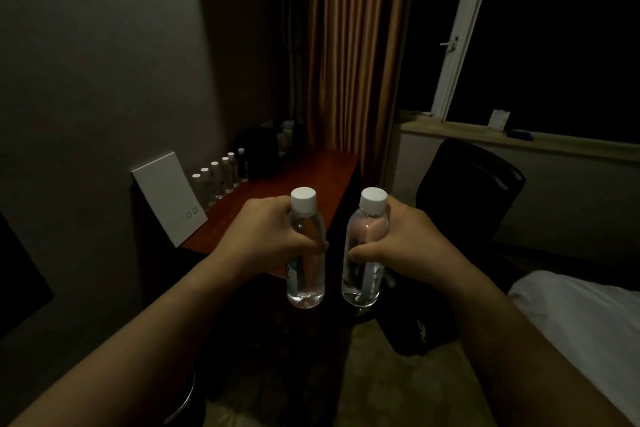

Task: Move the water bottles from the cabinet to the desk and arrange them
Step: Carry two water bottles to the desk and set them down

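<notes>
Both forearms reach forward from the bottom of the frame, bare, each ending in a hand wrapped round a water bottle. Left hand point(266, 236): fingers and thumb curled about the middle of the left bottle point(305, 250), which is upright, clear, full or nearly so, white cap on. Right hand point(398, 239): same grip on the right bottle point(363, 253), also upright and white-capped, thumb across the near face. Bottles are side by side, close but apart, held in the air in front of the near end of the desk point(298, 180) and not resting on anything. Desk has a reddish-brown top and runs along the wall on the left. Row of bottles point(221, 173) with white caps stands on the desk against the wall, roughly six, exact count uncertain in the dim light. White card point(169, 198) leans on the wall at the near end of that row. Dark objects at the far end of the desk, not identifiable. Striped curtain point(353, 45) hangs behind the desk. Black chair point(471, 191) stands to the right, below the window sill point(519, 139). White bedding point(588, 329) shows at lower right.
</notes>
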The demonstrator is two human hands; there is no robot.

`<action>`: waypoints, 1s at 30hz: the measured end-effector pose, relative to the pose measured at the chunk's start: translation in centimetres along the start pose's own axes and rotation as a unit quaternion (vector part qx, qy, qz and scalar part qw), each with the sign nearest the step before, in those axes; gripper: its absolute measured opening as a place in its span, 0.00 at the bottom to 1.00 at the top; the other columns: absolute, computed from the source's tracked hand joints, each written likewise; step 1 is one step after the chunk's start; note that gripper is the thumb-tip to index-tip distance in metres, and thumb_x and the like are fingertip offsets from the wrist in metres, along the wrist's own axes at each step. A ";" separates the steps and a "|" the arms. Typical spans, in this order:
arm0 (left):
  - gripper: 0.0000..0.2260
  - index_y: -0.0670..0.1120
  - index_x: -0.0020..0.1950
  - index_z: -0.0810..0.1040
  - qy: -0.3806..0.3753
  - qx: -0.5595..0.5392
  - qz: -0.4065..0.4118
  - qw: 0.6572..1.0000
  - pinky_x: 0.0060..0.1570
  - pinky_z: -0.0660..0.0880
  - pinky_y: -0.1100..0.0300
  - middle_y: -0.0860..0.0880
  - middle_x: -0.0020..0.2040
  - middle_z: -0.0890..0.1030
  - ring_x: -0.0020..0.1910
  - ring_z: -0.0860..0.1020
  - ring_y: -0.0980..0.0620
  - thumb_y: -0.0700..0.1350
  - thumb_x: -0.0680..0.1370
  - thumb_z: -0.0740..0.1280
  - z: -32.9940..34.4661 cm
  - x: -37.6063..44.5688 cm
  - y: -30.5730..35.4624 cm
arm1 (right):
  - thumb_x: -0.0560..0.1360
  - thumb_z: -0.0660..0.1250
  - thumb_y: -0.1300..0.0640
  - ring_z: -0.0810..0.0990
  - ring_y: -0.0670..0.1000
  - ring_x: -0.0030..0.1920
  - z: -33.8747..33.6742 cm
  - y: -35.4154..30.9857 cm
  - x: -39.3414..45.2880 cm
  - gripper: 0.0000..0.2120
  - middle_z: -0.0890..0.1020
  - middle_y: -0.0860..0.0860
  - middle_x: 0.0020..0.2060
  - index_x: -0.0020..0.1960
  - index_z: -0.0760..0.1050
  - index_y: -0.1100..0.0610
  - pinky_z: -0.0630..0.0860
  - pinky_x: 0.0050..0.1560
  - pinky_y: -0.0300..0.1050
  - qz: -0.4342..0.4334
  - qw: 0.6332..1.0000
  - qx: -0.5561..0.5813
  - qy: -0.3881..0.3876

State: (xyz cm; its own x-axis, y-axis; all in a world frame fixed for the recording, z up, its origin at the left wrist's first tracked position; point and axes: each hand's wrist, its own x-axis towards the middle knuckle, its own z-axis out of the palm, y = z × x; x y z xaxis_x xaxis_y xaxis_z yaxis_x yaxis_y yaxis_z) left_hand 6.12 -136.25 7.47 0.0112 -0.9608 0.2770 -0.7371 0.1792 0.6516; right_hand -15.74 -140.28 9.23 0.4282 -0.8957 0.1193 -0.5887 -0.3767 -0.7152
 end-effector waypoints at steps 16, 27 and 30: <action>0.18 0.53 0.45 0.79 0.083 0.130 -0.044 0.987 0.36 0.72 0.64 0.58 0.38 0.79 0.39 0.77 0.61 0.61 0.63 0.78 -5.5 27.7 -18.0 | 0.63 0.81 0.52 0.79 0.48 0.55 6.3 1.4 35.0 0.34 0.79 0.45 0.55 0.63 0.69 0.47 0.79 0.54 0.47 -0.047 0.998 -0.032 -0.038; 0.22 0.53 0.46 0.79 0.129 0.175 -0.187 0.958 0.44 0.79 0.53 0.53 0.44 0.83 0.45 0.80 0.53 0.64 0.60 0.75 -7.3 36.5 -29.4 | 0.64 0.81 0.53 0.78 0.48 0.55 13.7 3.2 52.9 0.37 0.79 0.48 0.59 0.68 0.67 0.48 0.78 0.52 0.41 -0.085 0.989 -0.026 -0.121; 0.23 0.52 0.48 0.79 0.147 0.165 -0.243 0.945 0.44 0.79 0.54 0.54 0.44 0.83 0.45 0.80 0.54 0.63 0.60 0.76 -7.2 38.9 -32.7 | 0.64 0.81 0.53 0.77 0.47 0.55 15.2 4.1 58.1 0.39 0.78 0.49 0.60 0.69 0.66 0.48 0.79 0.55 0.45 -0.095 0.984 -0.020 -0.148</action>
State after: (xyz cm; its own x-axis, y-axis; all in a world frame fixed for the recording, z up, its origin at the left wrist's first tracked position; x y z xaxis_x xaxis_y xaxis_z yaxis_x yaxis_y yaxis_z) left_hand 35.54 -177.94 2.03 0.5530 -0.8043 0.2175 -0.7670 -0.3894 0.5099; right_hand 17.11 -190.33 2.77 0.7106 -0.7025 0.0388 -0.5027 -0.5456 -0.6705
